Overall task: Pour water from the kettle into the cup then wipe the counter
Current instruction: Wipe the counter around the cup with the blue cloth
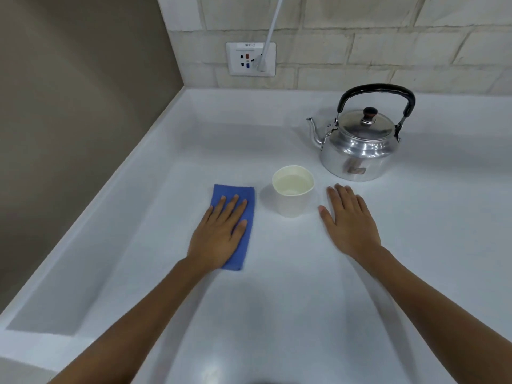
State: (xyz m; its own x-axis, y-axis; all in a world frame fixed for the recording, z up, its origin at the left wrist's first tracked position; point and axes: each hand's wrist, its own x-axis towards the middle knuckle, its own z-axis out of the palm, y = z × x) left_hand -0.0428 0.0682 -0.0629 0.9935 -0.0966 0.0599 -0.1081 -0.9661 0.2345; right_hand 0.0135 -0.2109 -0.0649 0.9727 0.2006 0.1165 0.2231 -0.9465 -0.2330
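Kettle sits upright on the white desk in the upper right of the frame, lid on, black handle up, spout aimed left. Just below and left of it is the paper cup, already holding water and standing a little apart from the kettle. The left hand lies flat on a folded blue cloth left of the cup, fingers spread out straight, pressing on it rather than gripping. The right hand rests palm-down on the bare desk right of the cup, fingers loose and holding nothing. So the cup is parked between both hands. Up on the brick wall there's a socket plate with a white cable plugged in.
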